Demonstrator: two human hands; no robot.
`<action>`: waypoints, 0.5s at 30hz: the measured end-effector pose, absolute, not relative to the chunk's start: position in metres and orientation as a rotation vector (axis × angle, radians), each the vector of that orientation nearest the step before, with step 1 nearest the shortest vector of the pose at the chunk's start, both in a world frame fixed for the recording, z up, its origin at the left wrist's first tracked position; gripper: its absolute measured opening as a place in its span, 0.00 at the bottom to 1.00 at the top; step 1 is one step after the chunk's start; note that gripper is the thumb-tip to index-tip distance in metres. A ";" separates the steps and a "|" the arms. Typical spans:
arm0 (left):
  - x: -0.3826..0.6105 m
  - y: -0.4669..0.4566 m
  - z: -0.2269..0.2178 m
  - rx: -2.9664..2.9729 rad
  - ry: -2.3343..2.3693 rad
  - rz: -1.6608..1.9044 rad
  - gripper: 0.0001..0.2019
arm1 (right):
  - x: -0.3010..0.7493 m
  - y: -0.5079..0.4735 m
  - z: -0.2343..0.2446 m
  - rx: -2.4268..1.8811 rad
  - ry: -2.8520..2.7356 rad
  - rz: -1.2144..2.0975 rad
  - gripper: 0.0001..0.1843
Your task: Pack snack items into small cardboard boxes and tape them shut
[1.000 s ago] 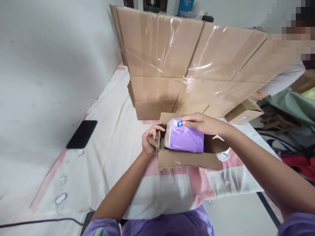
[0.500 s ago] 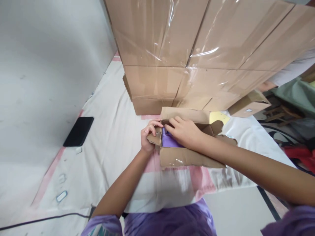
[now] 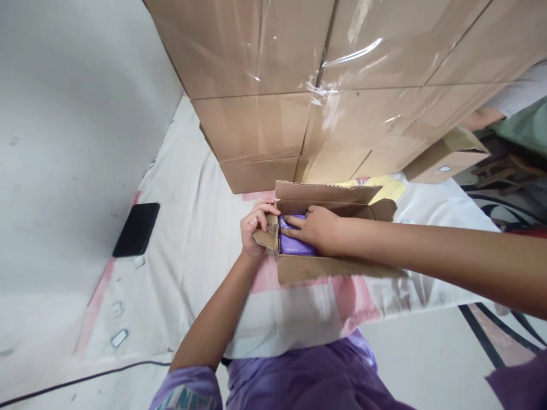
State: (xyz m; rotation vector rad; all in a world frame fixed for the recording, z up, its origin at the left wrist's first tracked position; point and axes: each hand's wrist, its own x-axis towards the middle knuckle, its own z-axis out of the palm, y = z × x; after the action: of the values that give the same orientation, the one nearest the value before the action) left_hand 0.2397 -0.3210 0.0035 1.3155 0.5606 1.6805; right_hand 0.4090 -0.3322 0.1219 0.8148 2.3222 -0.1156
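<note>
An open cardboard box (image 3: 342,269) lies on the cloth-covered table with its flaps folded outward. At its left end sits a purple packet (image 3: 294,246) with small pale print. My left hand (image 3: 256,225) grips the left end of the box, its fingers curled over the end wall by a short flap (image 3: 265,239). My right hand (image 3: 318,229) reaches into the box from the right, fingers stretched out and resting on top of the packet. My palm and forearm hide much of the box's inside.
Behind the box rises a stack of taped cartons (image 3: 256,128). A black phone (image 3: 137,229) lies to the left by the wall. At the right stand another open carton (image 3: 447,162) and a yellow sheet (image 3: 391,188); another person's arm (image 3: 485,118) shows beyond.
My right hand's fingers have gone from bent to stretched flat on the purple packet, whose top now looks smoother. My left hand keeps its hold. The view has shifted slightly.
</note>
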 end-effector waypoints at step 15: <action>0.240 -0.321 0.003 1.287 0.640 1.683 0.25 | 0.443 -0.334 0.124 0.817 2.576 -0.456 0.08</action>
State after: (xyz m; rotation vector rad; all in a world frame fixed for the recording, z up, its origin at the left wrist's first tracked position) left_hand 0.2398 -0.3209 0.0030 1.2866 0.6398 1.6833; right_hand 0.4428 -0.3343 0.1236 0.8173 2.5757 -0.4562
